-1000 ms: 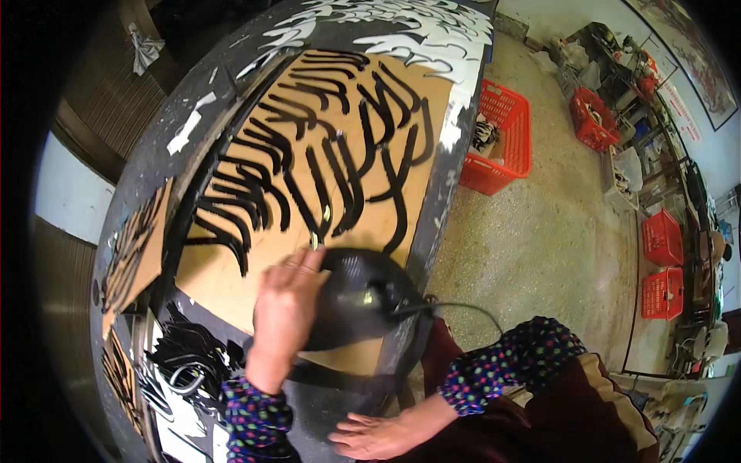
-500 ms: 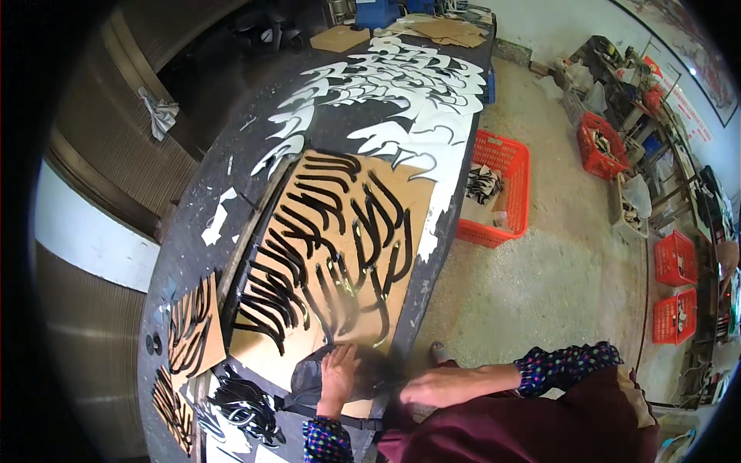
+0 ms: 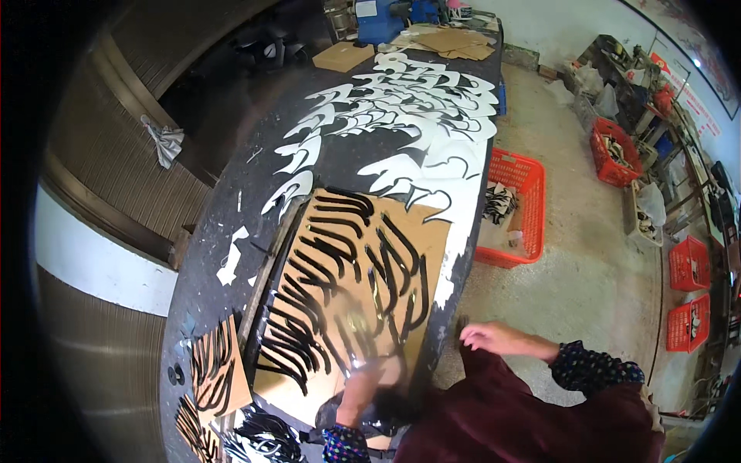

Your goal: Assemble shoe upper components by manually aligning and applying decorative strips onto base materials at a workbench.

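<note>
My left hand (image 3: 361, 392) is smeared by motion at the near edge of a brown cardboard sheet (image 3: 340, 297). It reaches over a dark, partly see-through thing with a strap (image 3: 328, 409), whose kind I cannot make out. Its fingers do not show clearly. Rows of curved black strips (image 3: 297, 328) lie on the cardboard, and some near the left hand look wet and shiny. My right hand (image 3: 486, 338) is off the table's right side, above my dark red garment, with fingers loosely stretched leftward. I see nothing in it.
White cut pieces with black curves (image 3: 417, 96) cover the table's far part. A smaller cardboard (image 3: 239, 370) and a heap of black strips (image 3: 266, 436) lie at the near left. A red basket (image 3: 532, 204) stands right of the table; other red baskets (image 3: 614, 150) stand further right.
My right hand has moved right and forward, away from the table's edge. My left hand has slid forward and slightly right. The whole view has shifted, so the table sits lower in it.
</note>
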`<state>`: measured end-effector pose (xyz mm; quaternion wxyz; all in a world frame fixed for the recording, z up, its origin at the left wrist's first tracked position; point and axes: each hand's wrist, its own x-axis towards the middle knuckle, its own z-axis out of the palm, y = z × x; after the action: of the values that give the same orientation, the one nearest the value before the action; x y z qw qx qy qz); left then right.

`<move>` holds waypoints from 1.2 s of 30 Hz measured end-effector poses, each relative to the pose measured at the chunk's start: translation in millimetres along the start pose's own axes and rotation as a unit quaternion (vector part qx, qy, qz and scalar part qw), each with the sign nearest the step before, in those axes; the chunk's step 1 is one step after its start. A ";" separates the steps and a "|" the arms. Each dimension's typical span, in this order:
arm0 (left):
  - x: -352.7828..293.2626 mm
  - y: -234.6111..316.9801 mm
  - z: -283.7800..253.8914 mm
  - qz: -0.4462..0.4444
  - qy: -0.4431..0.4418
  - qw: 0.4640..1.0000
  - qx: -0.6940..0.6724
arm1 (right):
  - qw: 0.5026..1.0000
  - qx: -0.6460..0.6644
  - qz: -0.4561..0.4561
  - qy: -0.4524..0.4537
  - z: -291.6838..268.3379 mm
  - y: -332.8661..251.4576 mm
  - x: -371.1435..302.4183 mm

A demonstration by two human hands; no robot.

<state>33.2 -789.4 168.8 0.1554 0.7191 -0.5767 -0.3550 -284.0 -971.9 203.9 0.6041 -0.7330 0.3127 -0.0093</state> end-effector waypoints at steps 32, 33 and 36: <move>686.4 -28.5 -101.3 -0.131 0.272 0.792 -0.530 | 0.774 -0.514 -0.227 0.293 -341.8 22.1 698.2; 689.2 -18.9 -94.0 -0.145 0.273 0.811 -0.497 | 0.752 -0.554 -0.225 0.278 -345.5 31.4 706.1; 691.2 -18.4 -95.6 -0.129 0.265 0.795 -0.530 | 0.723 -0.592 -0.231 0.271 -357.7 41.4 726.6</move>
<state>169.6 -1451.6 -5.0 0.6120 0.6580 -0.1366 -0.4171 141.8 -1630.8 -1.1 -0.0837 -0.9572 0.2259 -0.1603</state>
